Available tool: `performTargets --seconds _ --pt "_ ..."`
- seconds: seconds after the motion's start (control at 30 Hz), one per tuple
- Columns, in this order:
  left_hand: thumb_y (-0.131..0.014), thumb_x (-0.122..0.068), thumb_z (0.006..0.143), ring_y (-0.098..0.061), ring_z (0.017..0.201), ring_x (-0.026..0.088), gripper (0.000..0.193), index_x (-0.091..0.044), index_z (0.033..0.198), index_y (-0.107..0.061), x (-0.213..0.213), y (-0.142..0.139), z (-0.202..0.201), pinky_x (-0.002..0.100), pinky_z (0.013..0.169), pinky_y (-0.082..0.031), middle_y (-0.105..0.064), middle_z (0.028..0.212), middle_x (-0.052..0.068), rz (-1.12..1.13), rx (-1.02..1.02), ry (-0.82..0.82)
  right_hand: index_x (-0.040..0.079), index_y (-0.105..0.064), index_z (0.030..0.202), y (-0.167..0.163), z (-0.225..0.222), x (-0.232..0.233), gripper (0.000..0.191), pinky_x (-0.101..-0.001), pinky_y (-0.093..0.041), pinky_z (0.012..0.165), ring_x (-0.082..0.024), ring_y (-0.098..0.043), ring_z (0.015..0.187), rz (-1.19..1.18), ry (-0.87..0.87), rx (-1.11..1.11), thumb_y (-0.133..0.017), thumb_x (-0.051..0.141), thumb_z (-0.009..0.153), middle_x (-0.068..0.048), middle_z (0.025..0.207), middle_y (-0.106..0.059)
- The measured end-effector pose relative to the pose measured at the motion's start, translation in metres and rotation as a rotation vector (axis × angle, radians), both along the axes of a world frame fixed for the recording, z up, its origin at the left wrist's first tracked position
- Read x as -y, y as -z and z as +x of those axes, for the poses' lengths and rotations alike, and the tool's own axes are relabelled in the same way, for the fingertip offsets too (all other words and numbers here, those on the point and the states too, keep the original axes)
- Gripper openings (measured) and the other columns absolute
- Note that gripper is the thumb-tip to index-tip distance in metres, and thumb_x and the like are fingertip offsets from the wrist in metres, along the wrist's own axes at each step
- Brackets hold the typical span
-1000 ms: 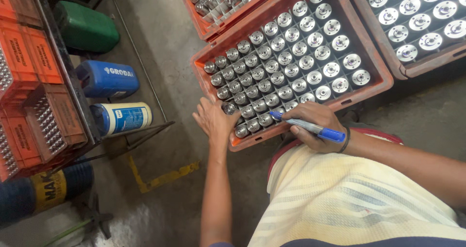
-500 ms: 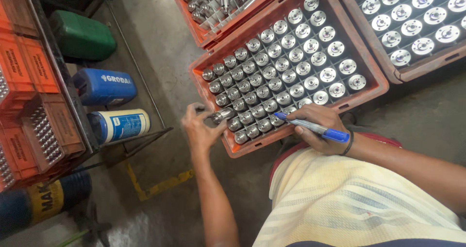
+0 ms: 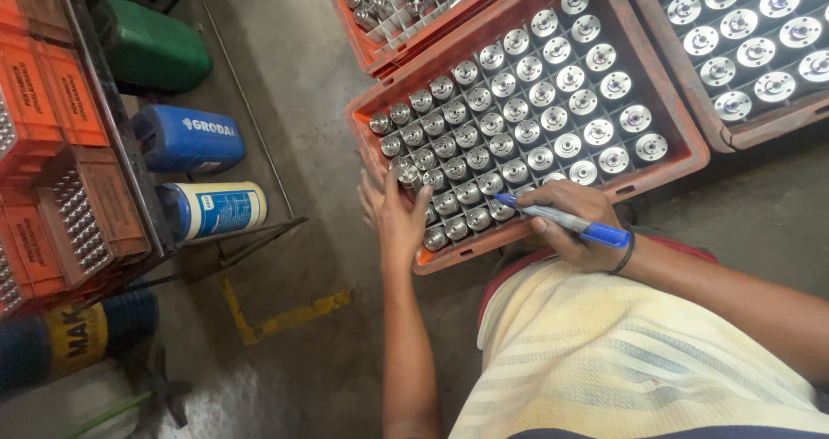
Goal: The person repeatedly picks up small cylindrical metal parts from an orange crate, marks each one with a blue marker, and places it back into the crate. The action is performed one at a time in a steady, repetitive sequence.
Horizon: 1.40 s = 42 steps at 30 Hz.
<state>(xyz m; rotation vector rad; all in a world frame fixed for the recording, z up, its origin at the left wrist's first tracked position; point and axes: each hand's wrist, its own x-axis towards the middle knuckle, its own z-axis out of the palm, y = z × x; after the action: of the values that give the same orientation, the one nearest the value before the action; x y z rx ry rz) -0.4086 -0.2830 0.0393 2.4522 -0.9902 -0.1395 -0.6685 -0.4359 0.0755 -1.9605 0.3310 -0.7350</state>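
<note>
Two hands, right hand (image 3: 580, 232) gripping marker (image 3: 566, 221)

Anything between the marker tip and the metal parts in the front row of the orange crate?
Nothing visible. The right hand holds the blue marker with its tip at the near-row metal parts in the orange crate. The left hand rests on the crate's near left corner, off to the side.

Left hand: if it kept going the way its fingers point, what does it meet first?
The left hand points up-frame over the near left corner of the orange crate. Its fingertips already seem to be at the round metal parts there, so those come first, though depth is unclear. The right hand holds a blue marker.
</note>
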Motion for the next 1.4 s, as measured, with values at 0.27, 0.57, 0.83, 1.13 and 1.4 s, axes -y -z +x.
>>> performTargets --seconds 0.27,0.57,0.83,1.13,1.4 --pt "-0.081 -0.020 0.081 -0.043 0.140 0.035 0.039 -0.010 0.116 -0.067 -0.018 0.024 -0.004 0.048 0.112 -0.049 -0.029 0.150 0.017 -0.563 -0.339 -0.039 0.001 -0.067 0.111 -0.001 -0.003 0.003 0.022 -0.0359 -0.052 0.070 -0.027 -0.068 0.077 -0.008 0.021 -0.016 -0.062 0.013 0.093 -0.012 0.089 -0.069" --pt "-0.081 -0.016 0.090 -0.053 0.129 0.027 0.050 -0.005 0.135 -0.064 -0.044 0.005 0.003 0.047 0.111 -0.047 -0.046 0.152 0.011 -0.999 -0.542 -0.029 0.001 -0.067 0.112 0.000 0.001 0.004 0.023 -0.0368 -0.052 0.071 -0.027 -0.068 0.079 -0.007 0.027 -0.038 -0.062 0.012 0.093 -0.012 0.090 -0.068" --pt "-0.052 -0.046 0.112 -0.062 0.108 0.020 0.053 -0.004 0.143 -0.052 -0.014 -0.012 -0.030 0.041 0.091 -0.055 -0.061 0.119 0.009 -1.301 -1.591 -0.025 0.003 -0.068 0.108 -0.015 0.020 -0.005 0.026 -0.0418 -0.047 0.068 -0.028 -0.061 0.071 -0.259 -0.169 0.072 -0.068 0.015 0.084 -0.009 0.080 -0.063" --pt "-0.044 -0.035 0.111 -0.066 0.095 0.012 0.044 -0.001 0.133 -0.060 0.013 0.019 -0.080 0.029 0.084 -0.055 -0.068 0.114 0.005 -0.919 -1.342 -0.372 0.005 -0.067 0.105 -0.014 0.036 -0.011 0.023 -0.0407 -0.048 0.068 -0.027 -0.062 0.073 -0.335 -0.183 0.186 -0.068 0.020 0.088 -0.009 0.086 -0.066" --pt "-0.063 -0.016 0.097 -0.064 0.071 0.018 0.030 -0.010 0.125 -0.054 0.017 0.020 -0.074 0.032 0.060 -0.054 -0.065 0.096 0.009 -0.938 -1.398 -0.147 0.005 -0.068 0.105 -0.001 0.027 -0.016 0.022 -0.0390 -0.048 0.067 -0.024 -0.061 0.072 -0.213 -0.205 0.147 -0.067 0.017 0.087 -0.008 0.087 -0.068"
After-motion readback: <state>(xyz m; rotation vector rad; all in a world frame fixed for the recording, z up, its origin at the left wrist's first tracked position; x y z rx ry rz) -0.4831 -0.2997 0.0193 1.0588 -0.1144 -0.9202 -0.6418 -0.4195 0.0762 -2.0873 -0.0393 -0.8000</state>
